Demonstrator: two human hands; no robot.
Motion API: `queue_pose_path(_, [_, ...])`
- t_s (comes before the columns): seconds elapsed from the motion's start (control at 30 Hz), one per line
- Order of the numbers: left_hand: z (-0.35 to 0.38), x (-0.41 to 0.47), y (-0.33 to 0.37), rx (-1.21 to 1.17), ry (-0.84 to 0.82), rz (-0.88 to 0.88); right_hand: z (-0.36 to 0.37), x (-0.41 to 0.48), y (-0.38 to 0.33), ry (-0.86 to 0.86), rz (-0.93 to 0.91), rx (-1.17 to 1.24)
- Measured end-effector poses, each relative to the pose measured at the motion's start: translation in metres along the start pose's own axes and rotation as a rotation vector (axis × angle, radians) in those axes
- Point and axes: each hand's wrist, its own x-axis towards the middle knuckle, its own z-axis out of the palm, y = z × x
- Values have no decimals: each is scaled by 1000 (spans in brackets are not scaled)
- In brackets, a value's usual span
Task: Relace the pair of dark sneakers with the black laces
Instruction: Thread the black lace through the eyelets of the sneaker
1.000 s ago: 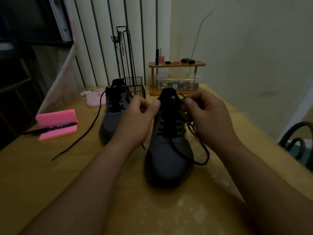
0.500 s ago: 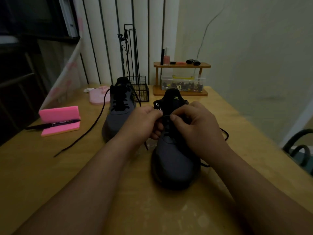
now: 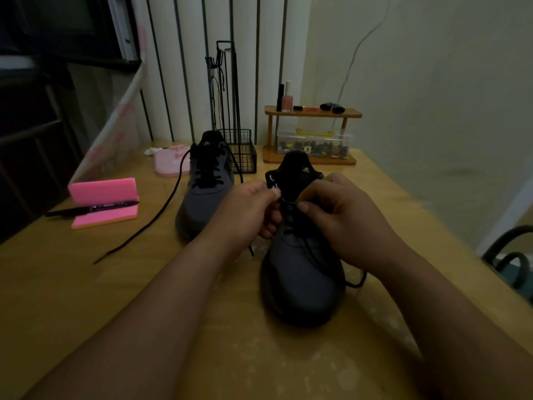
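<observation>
Both hands were at the upper eyelets of the near sneaker (image 3: 302,269), which sat toe toward the camera on the bench (image 3: 86,284). Left hand (image 3: 248,209) and right hand (image 3: 337,217) each pinched the black lace (image 3: 286,201) between thumb and forefinger, with a short taut run between them. Which eyelet was in play could not be told in the dim light.

Risks, as a judgement:
- Black lace on a black tongue in poor light, so an eyelet could be skipped or the crossing made the wrong way.
- Neither hand pinned the shoe down, so a hard pull could drag or tip it.
- The slack loop (image 3: 356,281) lay under the right wrist beside the sole and could snag or leave the two ends uneven.
- The lace tip could slip out of a fingertip pinch.

The far sneaker (image 3: 206,192) stood behind the left hand, only partly laced by the look of it. Its loose lace (image 3: 153,223) trailed across the bench near the left forearm, so a sweep of that arm could drag it out.
</observation>
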Motion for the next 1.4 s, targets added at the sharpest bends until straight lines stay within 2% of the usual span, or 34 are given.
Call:
queue_pose_path(0.33, [-1,-2,-2,-9,-1,21,-2,-1,1,-9,-12,-7])
queue_pose_path(0.63, [3,1,-5,134,-27,116,8,2,-4,61,-17,-87])
queue_pose_path(1.0, [6,-1,-6,152,45,166,9,4,-6,89,-13,-125])
queue_pose_path(1.23, [1,-4,-1,-24,-52,78,10,3,-7,56,7,-73])
queue_pose_path(1.4, [1,-2,1,-342,32,-9,-1,2,-8,38,68,31])
